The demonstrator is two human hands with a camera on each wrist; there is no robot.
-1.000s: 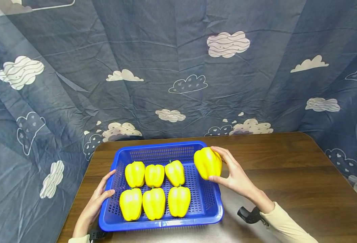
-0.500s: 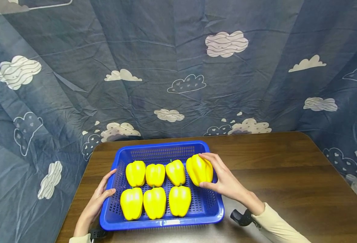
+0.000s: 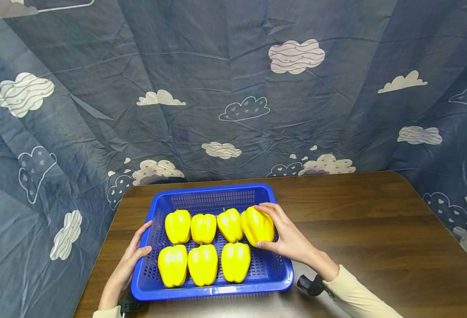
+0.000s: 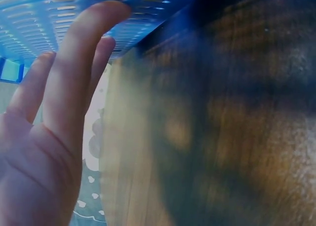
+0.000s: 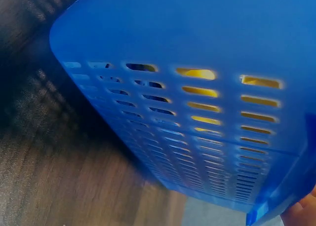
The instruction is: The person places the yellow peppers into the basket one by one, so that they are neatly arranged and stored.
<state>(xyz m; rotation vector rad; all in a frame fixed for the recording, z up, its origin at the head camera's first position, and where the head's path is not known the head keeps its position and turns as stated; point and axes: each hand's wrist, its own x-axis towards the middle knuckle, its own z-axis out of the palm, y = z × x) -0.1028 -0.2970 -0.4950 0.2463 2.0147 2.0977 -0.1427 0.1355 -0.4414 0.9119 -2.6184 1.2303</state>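
In the head view my right hand (image 3: 289,236) holds a yellow bell pepper (image 3: 256,226) between thumb and fingers, low in the right part of a blue plastic basket (image 3: 211,291). The other yellow peppers lie in two rows to its left, among them a front one (image 3: 235,262) and a back one (image 3: 230,225). My left hand (image 3: 125,265) rests against the basket's left side. Its fairly straight fingers (image 4: 69,77) touch the slotted outer wall in the left wrist view. The right wrist view shows the basket's outer wall (image 5: 148,33), with yellow showing through the slots; most of the right hand is hidden.
The basket stands on a brown wooden table (image 3: 360,221), whose surface stretches to the right. Behind hangs a dark blue curtain (image 3: 201,128) with cloud prints. A black strap mount (image 3: 312,285) sits on the right wrist, near the basket's front right corner.
My right hand has moved left and down, bringing its pepper from over the right rim into the basket beside the back row. My left hand has stayed at the basket's side.
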